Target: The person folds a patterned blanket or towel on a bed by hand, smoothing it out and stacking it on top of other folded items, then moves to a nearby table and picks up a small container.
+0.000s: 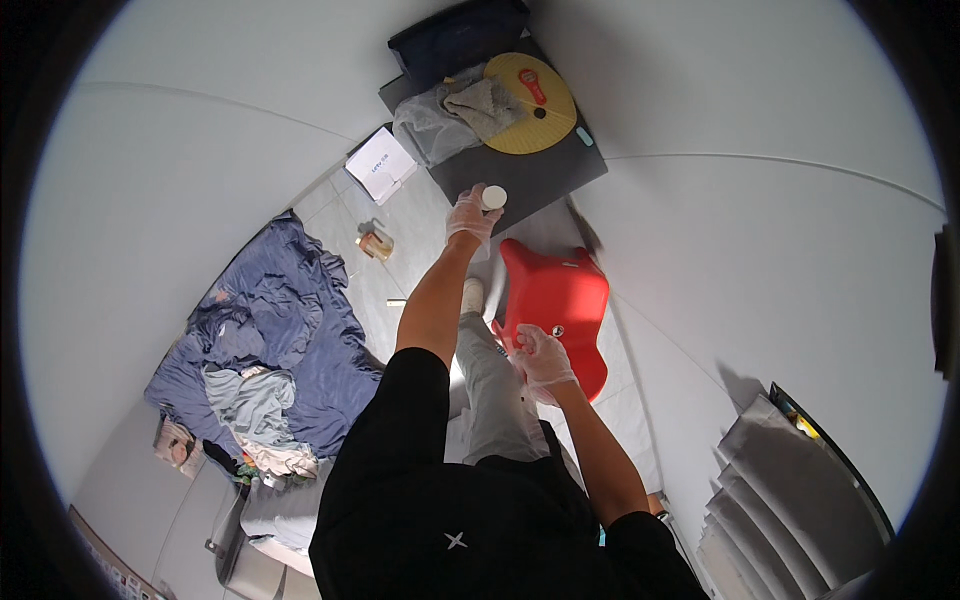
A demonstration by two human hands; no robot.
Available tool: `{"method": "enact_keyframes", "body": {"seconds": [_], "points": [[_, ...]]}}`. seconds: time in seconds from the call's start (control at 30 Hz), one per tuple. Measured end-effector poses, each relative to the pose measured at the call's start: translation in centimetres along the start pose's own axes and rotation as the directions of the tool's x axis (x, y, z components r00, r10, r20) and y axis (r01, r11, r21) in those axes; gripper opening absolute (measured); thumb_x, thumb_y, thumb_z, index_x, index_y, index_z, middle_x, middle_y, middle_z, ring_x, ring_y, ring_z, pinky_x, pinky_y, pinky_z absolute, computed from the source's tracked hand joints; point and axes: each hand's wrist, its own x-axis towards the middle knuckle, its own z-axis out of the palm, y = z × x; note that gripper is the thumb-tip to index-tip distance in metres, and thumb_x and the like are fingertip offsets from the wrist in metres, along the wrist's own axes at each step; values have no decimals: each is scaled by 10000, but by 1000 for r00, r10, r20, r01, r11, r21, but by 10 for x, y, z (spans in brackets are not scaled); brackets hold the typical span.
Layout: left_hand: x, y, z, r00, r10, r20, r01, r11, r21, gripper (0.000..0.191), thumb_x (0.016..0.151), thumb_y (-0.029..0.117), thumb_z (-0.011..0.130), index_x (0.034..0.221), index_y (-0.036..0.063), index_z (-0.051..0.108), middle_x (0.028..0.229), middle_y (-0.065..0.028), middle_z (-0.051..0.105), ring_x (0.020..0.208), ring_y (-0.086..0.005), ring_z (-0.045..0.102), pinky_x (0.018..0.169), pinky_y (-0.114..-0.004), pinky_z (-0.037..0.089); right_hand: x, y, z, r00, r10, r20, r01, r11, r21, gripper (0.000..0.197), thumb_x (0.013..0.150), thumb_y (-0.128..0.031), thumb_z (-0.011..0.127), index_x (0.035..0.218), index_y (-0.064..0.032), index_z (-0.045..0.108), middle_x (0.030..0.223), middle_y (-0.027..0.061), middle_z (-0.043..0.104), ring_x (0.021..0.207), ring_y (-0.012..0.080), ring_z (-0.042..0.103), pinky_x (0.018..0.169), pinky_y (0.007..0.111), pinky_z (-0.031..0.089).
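My left hand, in a clear disposable glove, grips a small container with a round white lid. It is stretched out over the near edge of a dark grey table; whether the container touches the tabletop is not plain. My right hand, gloved the same way, hovers over a red plastic chair with its fingers loosely bent. Nothing shows in it. On the table lie a round yellow hand fan, a grey-beige cloth and a crumpled clear plastic bag.
A white box bearing writing stands left of the table. On the tiled floor are a jug with amber liquid and a small pale item. Blue bedding spreads at left. A dark bag sits at the table's back.
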Motion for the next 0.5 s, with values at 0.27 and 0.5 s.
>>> {"method": "enact_keyframes", "body": {"seconds": [0.27,0.5], "points": [[-38,5,-4,998,16,-69,-16,1000,-3,804,722,289,758,1383,135,327,1299,-178,486,1196,-340,491,983,-402,421,-22,0,-22,998,21,67,-16,997,-72,493,772,-64,662,1236,0,510,1104,136,630,947,168,618,853,290,496],[-156,-10,27,963,-237,-128,182,923,-339,748,768,272,717,1360,53,316,1212,-236,548,1120,-329,551,946,-397,433,-39,87,-29,990,-122,71,108,978,181,444,786,-30,644,1212,13,525,1057,102,613,942,162,596,857,280,488]]}}
